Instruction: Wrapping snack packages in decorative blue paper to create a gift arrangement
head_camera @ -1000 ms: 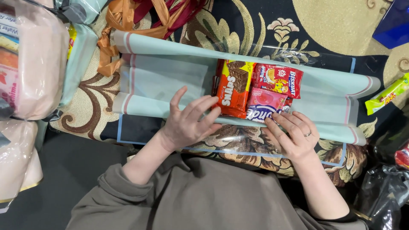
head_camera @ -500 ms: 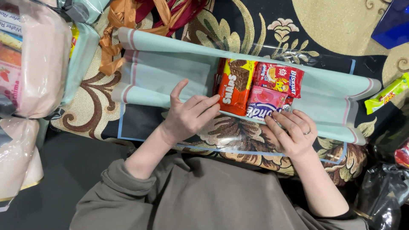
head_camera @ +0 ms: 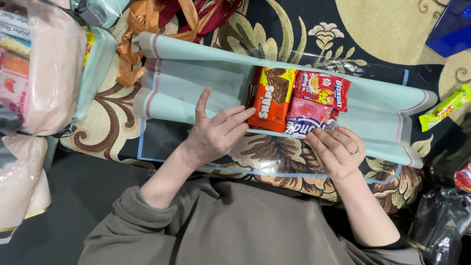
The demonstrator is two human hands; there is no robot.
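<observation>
you were working on the floor of a home, it seemed, not at a bench or counter. a patterned carpet (head_camera: 392, 44) in dark blue, cream and gold, with scrolls and flowers, lay under everything. pale green wrapping paper (head_camera: 196, 83) and a clear plastic sheet (head_camera: 167, 147) were spread straight on it, with orange and red ribbon (head_camera: 147, 29) heaped above. film-wrapped bundles (head_camera: 44, 73) of snacks sat at your left, and a black plastic bag (head_camera: 436, 221) lay at your right.
</observation>
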